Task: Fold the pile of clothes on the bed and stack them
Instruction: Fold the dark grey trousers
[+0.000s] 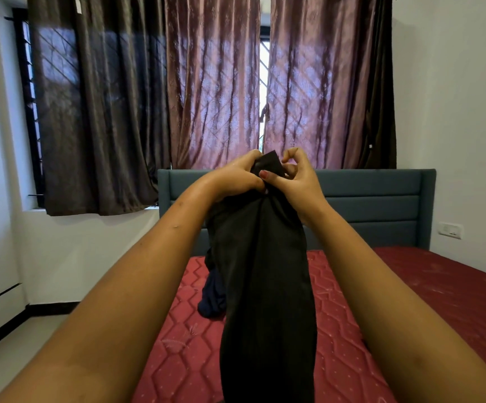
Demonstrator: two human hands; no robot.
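A long black garment (265, 271) hangs down in front of me, held up high at its top end over the bed. My left hand (238, 177) grips the top of the cloth with curled fingers. My right hand (297, 178) pinches the same top edge close beside it, the thumb pressed on the fabric. Behind the hanging cloth, a dark blue garment (211, 301) lies bunched on the red quilted mattress (410, 286). The black garment hides part of that garment.
The bed has a grey-blue padded headboard (381, 199) against a curtained window (212, 91). A white wall with a switch plate (450, 230) is on the right. Light floor (17, 350) runs along the bed's left side.
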